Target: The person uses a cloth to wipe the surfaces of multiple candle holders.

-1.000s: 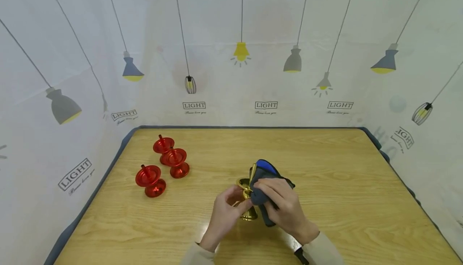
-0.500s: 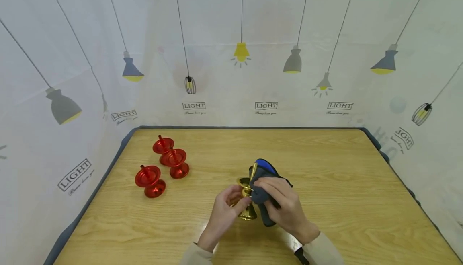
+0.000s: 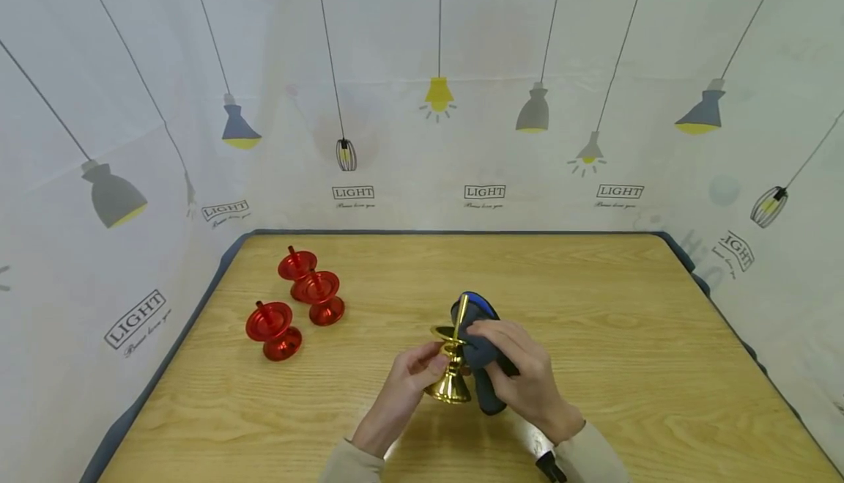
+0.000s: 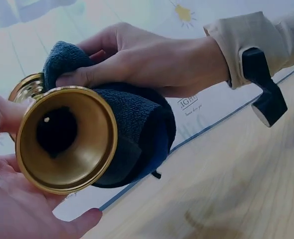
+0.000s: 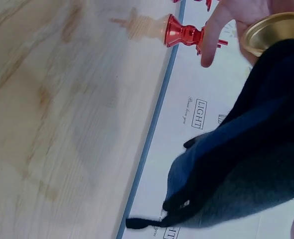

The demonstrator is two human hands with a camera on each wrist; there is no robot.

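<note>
Cuffs (image 3: 356, 461): pale, nearest of all, one behind each hand; a black strap (image 4: 259, 67) sits at the right one.
Left hand (image 3: 404, 389): grips the waist of the gold holder (image 3: 453, 353); its thumb lies on the near side.
Right hand (image 3: 527, 377): pinches a fold of dark blue cloth (image 3: 478, 351) between thumb and fingers.
Gold holder: between the hands, lifted, its hollow foot (image 3: 448, 395) seen from beneath in the left wrist view; dish (image 3: 443, 333) and spike (image 3: 464, 311) point upward.
Cloth: bunched against the dish's side toward the right hand; its loose part hangs below and beyond those fingers.
Just changed: the left thumb has drawn back from the neck and the cloth is gathered narrower; neck and foot show more fully than half a second ago; this suggests a shifted grip that brings another part to the cloth, the rubbing probably unfinished.
Red holders (image 3: 270, 322): three, upright, beyond and left of the left hand, well apart from it; two stand close together, the third nearer; neither hand touches them.
Table (image 3: 593, 278): pale wood, reaching beyond both hands.
Backdrop (image 3: 409, 146): farthest; white, printed with hanging lamps.
</note>
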